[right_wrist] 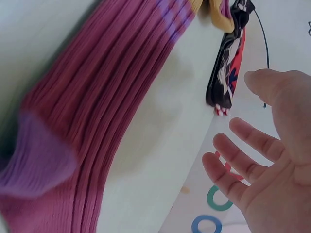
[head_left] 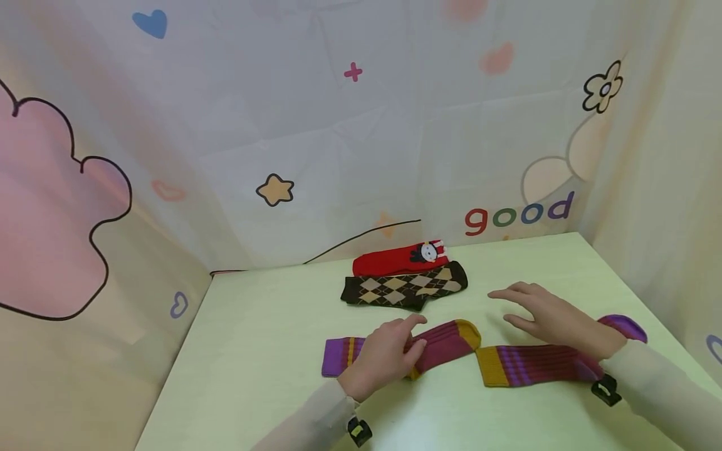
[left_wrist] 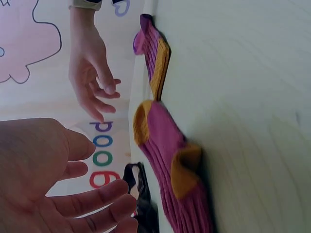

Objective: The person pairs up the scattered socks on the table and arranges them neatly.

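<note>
My left hand (head_left: 385,354) hovers over a maroon sock with a purple cuff (head_left: 334,357) and mustard toe; the left wrist view shows its fingers loosely spread above that sock (left_wrist: 167,128), holding nothing. Further right, my right hand (head_left: 549,313) is raised over a second maroon sock (head_left: 541,365) with a mustard cuff and purple toe. In the right wrist view, the fingers of the right hand (right_wrist: 262,160) are apart with nothing in them, and the ribbed sock (right_wrist: 102,102) lies flat below. The two maroon socks nearly meet end to end.
Behind them lie a black-and-tan argyle sock (head_left: 395,290) and, against its far side, a red sock (head_left: 389,260) with a cartoon figure. The pale green table (head_left: 254,351) backs onto a printed curtain (head_left: 316,138), which also hangs along both sides.
</note>
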